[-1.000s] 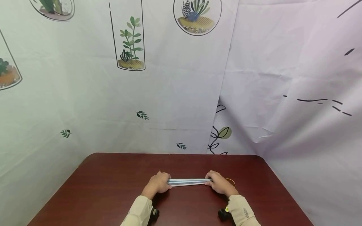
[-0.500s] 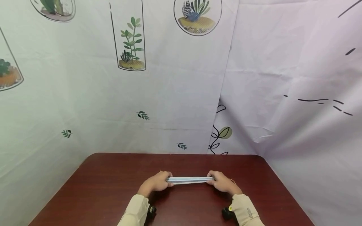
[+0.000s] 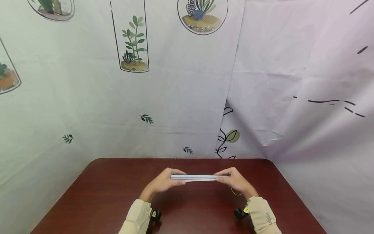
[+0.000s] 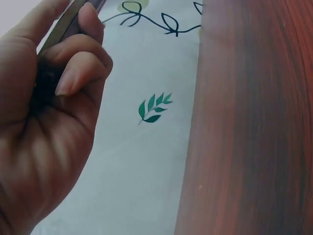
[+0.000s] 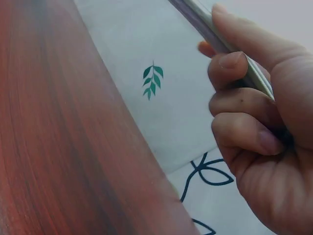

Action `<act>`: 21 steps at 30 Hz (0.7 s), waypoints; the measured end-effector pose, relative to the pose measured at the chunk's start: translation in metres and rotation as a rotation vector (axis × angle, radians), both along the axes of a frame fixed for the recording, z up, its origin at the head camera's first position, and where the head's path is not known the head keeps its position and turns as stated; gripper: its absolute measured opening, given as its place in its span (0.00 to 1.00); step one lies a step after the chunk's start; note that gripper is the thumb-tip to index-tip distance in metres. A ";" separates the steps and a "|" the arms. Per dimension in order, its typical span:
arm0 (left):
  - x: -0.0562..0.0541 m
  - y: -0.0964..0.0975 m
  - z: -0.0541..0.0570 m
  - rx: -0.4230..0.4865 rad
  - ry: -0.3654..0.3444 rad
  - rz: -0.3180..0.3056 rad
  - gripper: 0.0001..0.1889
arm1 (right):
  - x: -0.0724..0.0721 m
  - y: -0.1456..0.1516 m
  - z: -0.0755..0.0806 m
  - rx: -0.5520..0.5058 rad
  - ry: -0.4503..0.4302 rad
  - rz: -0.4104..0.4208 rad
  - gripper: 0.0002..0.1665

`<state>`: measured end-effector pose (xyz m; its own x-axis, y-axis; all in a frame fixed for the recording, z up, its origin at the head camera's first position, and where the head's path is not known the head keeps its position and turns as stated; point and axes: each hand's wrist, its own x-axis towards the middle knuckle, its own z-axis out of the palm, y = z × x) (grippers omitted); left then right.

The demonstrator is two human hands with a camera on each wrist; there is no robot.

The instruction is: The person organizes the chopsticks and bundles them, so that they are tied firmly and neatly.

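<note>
A thin, flat, pale blue-and-white layered item [image 3: 200,177] is held level above the table, seen nearly edge-on in the head view, so its kind cannot be told. At its left end my left hand [image 3: 163,182] pinches it between thumb and fingers. My right hand [image 3: 233,180] grips the opposite end the same way. In the left wrist view, curled fingers [image 4: 80,63] lie under a dark edge of the item [image 4: 68,22]. The right wrist view has the item's edge [image 5: 259,78] running between thumb and curled fingers [image 5: 244,105].
A dark red wooden table [image 3: 117,188] spreads beneath both hands. Behind it hangs a white cloth backdrop [image 3: 181,97] printed with plants. Both forearms wear beige sleeves [image 3: 136,216], with a black device [image 3: 156,215] under each wrist. A thin yellow band [image 3: 236,192] hangs at the right wrist.
Both hands have raised the layered item and moved it slightly away from me. The hands now stand a little wider apart, and the item looks more edge-on.
</note>
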<state>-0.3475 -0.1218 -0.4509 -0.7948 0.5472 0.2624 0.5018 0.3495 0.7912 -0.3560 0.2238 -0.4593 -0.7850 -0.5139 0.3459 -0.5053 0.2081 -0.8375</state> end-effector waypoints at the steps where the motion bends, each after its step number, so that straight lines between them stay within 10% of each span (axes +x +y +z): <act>1: 0.001 0.000 0.001 0.006 0.004 0.000 0.15 | 0.001 0.000 0.001 -0.002 0.005 -0.013 0.13; 21: 0.002 -0.001 0.009 0.179 -0.076 0.001 0.15 | 0.006 -0.008 0.018 -0.077 0.134 -0.038 0.16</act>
